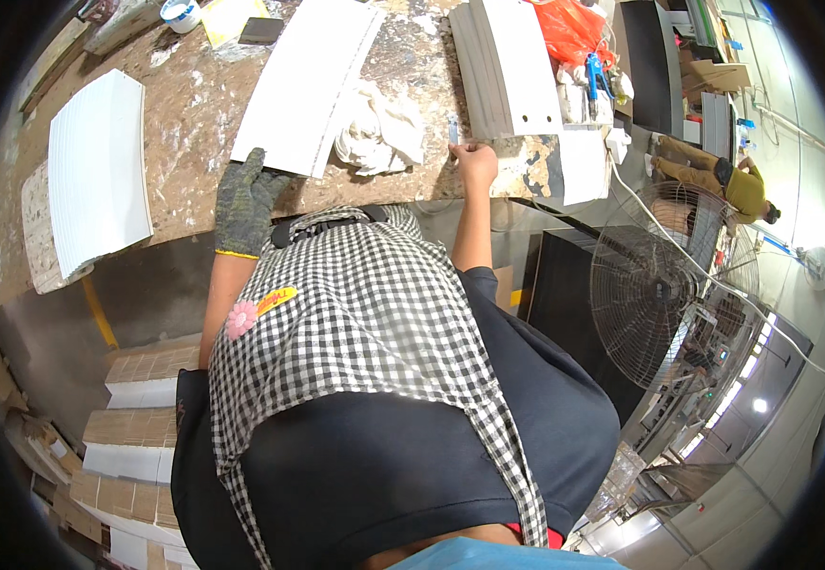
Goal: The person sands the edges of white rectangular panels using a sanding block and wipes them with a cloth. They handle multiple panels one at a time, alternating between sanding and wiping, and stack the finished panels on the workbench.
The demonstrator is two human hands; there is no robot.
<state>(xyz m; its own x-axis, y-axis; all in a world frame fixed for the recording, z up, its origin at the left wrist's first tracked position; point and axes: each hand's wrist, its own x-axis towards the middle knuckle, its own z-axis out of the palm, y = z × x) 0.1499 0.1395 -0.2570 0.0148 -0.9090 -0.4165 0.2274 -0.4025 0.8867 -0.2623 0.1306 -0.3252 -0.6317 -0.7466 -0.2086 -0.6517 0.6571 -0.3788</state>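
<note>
My left hand (244,207), in a dark grey knit glove with a yellow cuff, grips the near left corner of a long white panel (310,81). This panel lies lengthwise on the stained worktable (194,123), its near end close to the front edge. My bare right hand (475,166) is closed at the table's front edge. Its fingertips pinch a small, narrow silver-blue tool (452,127), perhaps a blade; its exact kind is too small to tell. Between my hands, beside the panel, sits a crumpled white cloth (379,131).
Stacked white panels lie at left (99,171) and right (498,71). A red plastic bag (569,33) and blue-handled tool (595,81) lie far right. Beside the table stands a large caged fan (660,285) with a white cord. Another person (745,190) is farther off.
</note>
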